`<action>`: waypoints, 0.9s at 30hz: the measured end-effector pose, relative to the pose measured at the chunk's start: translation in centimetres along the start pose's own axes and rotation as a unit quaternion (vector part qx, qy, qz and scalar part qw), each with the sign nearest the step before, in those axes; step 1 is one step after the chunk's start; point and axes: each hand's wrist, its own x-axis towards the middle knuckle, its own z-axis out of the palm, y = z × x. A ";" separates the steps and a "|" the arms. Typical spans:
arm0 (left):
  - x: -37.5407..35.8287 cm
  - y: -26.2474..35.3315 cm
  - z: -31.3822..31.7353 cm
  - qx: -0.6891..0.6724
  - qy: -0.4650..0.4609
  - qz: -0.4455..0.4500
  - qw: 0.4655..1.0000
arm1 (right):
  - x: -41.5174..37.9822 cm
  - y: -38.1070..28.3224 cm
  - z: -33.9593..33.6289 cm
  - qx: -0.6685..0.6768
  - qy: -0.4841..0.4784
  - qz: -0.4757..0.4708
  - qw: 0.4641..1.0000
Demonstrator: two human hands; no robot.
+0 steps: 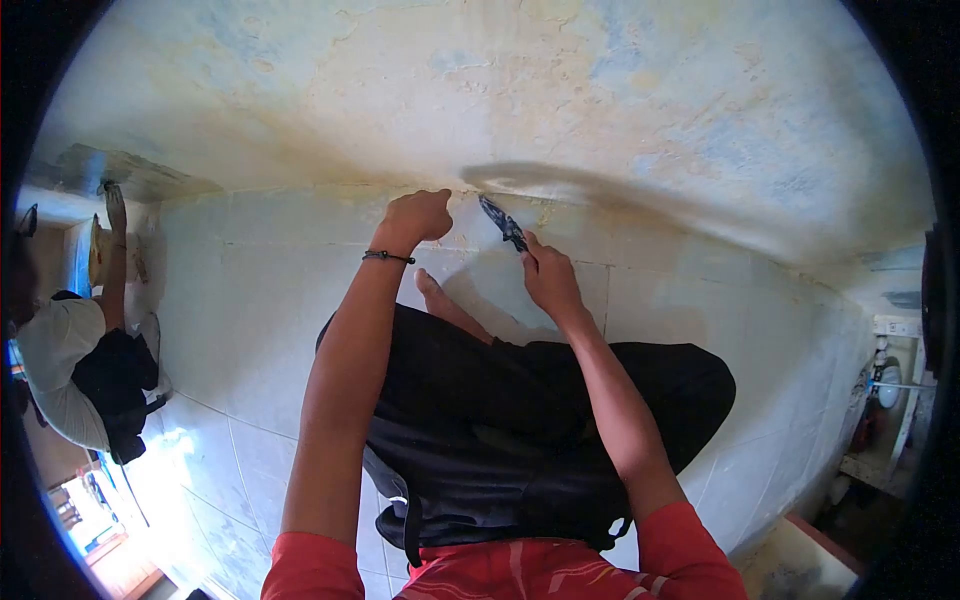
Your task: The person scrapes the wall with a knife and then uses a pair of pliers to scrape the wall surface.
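Note:
My right hand [551, 278] is wrapped round the handle of a dark patterned knife [503, 222]. The blade slants up and left, its tip close to the seam where the stained wall [560, 110] meets the tiled floor [680, 300]. To the left of the knife, my left hand [420, 217] is closed in a fist beside the same seam, a dark bracelet [388, 257] on its wrist. Whether its curled fingers hold anything is hidden. Small yellowish flakes [460, 240] lie on the floor between the hands.
My bare foot [450, 305] rests on the tiles below my hands, with my legs folded in black trousers [480, 430]. On the left another person [75, 360] reaches one arm toward the wall. At far right stands a rack [905, 400] with assorted items.

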 end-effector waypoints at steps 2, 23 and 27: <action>0.0 0.4 -0.2 0.004 -0.006 0.001 1.000 | -0.5 -0.2 1.0 -0.007 -0.002 -0.009 1.000; 0.0 0.0 0.0 0.020 0.007 0.003 1.000 | -1.0 -0.5 2.1 0.051 -0.063 -0.067 0.994; 0.0 0.1 0.0 0.007 0.009 0.001 1.000 | -0.3 0.1 0.3 0.002 -0.010 0.015 1.000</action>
